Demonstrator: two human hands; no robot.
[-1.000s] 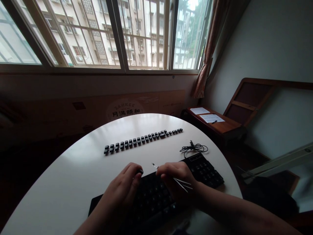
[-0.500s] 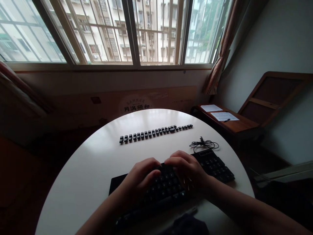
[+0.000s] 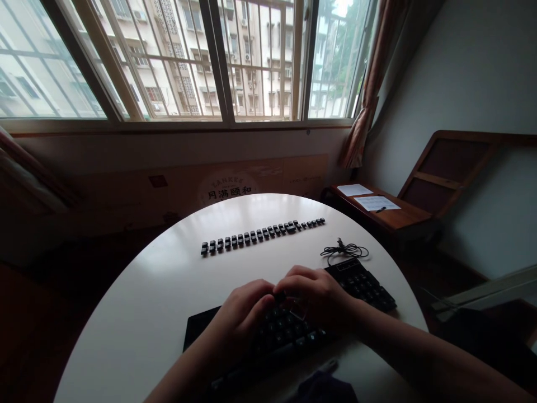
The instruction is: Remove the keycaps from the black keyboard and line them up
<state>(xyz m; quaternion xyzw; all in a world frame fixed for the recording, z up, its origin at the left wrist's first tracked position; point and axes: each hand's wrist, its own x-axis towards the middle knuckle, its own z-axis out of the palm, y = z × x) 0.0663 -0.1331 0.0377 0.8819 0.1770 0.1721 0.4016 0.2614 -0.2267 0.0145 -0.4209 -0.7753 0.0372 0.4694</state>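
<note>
My left hand [image 3: 247,308] is closed in a pinch over the middle of the black keyboard [image 3: 201,324], its fingertips at a small dark keycap [image 3: 279,297]. Fingers curled, my right hand [image 3: 314,294] meets it there. A thin wire keycap puller [image 3: 298,309] sticks out below the right fingers, its grip hidden by that hand. Both hands cover much of the keyboard's middle. Beyond them, a double row of black keycaps [image 3: 252,237] lies across the white table [image 3: 138,296].
A bundled black cable [image 3: 346,250] lies behind the keyboard's right end. At the near edge is a dark cloth-like thing [image 3: 323,386], partly out of view. Papers [image 3: 377,202] and a pen [image 3: 380,210] rest on a wooden chair [image 3: 413,217] at right.
My fingertips have come closer together, and the wire puller under my right hand has turned. The whole view has shifted slightly; the keycap rows lie unchanged.
</note>
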